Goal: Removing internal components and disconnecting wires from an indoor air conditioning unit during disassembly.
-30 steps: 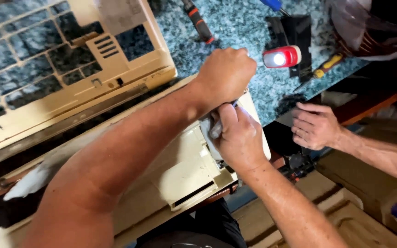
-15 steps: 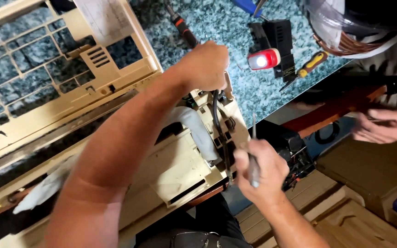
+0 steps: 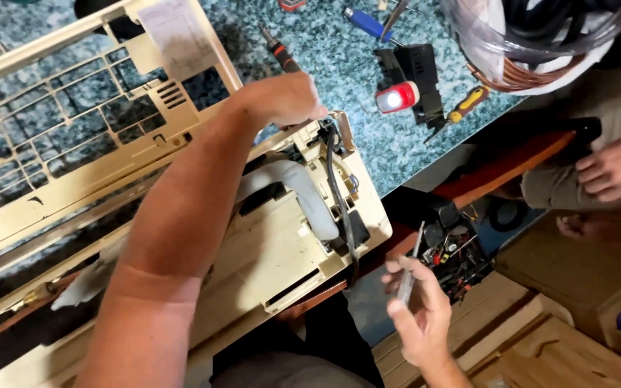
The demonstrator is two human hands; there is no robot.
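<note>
Two hands: left grip (image 3: pixel 292 100) on beige casing (image 3: pixel 282 251), right grip (image 3: pixel 415 316) around screwdriver (image 3: pixel 410 269).

Your view is evenly and fairly brightly lit, with soft shadows only. The strongest source you can see is the small red lamp (image 3: pixel 397 98) in the upper middle of the frame, its white face blown out. Your right hand (image 3: pixel 418 316) at the lower middle is smeared by motion blur. The lower left of the frame falls dark, and the clear plastic cover (image 3: pixel 497 36) at the upper right carries faint glare.
</note>
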